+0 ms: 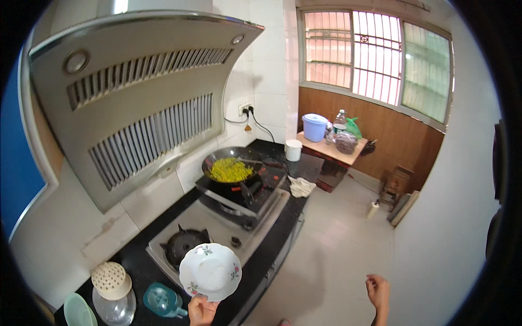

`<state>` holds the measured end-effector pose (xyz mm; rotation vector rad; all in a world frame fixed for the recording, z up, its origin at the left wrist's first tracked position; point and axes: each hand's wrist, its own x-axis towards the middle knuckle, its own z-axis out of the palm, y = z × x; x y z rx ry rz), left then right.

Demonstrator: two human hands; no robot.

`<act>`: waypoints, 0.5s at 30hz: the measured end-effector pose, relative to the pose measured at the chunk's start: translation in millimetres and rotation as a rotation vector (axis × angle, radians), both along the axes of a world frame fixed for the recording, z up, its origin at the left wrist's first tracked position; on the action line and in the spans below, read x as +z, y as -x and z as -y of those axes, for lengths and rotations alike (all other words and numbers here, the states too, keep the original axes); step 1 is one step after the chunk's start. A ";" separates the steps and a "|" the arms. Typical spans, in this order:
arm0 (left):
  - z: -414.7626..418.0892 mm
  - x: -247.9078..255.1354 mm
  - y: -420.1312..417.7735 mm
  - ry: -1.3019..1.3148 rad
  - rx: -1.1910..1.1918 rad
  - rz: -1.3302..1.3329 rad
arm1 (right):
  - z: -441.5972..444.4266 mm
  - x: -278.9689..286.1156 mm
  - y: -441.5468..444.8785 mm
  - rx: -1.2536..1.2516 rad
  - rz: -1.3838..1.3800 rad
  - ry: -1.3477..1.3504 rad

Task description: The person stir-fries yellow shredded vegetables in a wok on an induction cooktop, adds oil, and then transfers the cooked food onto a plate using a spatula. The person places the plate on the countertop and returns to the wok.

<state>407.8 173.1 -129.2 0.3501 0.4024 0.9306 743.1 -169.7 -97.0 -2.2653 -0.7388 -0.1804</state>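
Observation:
My left hand [202,311] grips the near rim of a white scalloped plate [211,271] with small rose prints. The plate is held above the counter and partly covers a gas burner [179,244]. Out over the floor, to the right, is my right hand [378,291]; its fingers look loosely curled, and nothing shows in them. Farther along the counter, a black wok [212,155] holds chopped yellow-green food [230,169]. A metal spatula [253,161] rests in the wok, its dark handle over the rim. Beneath the wok is a black electric cooktop [265,183].
A range hood [155,102] overhangs the stove. Near the left hand are a teal plastic container [163,300], a glass lid [114,309], a cream perforated holder [112,281] and a pale green bowl [78,311]. A cloth [301,187] and a white canister [293,150] sit beyond the cooktop.

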 end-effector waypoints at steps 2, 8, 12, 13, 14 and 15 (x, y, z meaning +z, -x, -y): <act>-13.2 18.6 -26.1 -0.038 0.101 0.011 | -68.1 4.4 -64.4 0.141 -0.108 -0.166; -48.8 -15.0 -76.9 0.050 0.274 0.018 | -302.6 18.1 -176.4 0.634 -0.951 -0.422; -67.4 0.0 -131.0 0.009 0.497 -0.009 | -431.3 -26.7 -237.7 0.621 -1.451 -0.670; -68.3 3.5 -144.9 0.002 0.543 -0.001 | -453.4 -40.9 -251.4 0.608 -1.501 -0.772; -73.9 -4.3 -151.7 0.045 0.549 0.006 | -474.2 -52.6 -264.5 0.599 -1.548 -0.869; -72.5 -1.0 -163.2 0.071 0.567 0.014 | -491.7 -54.6 -276.4 0.599 -1.590 -0.971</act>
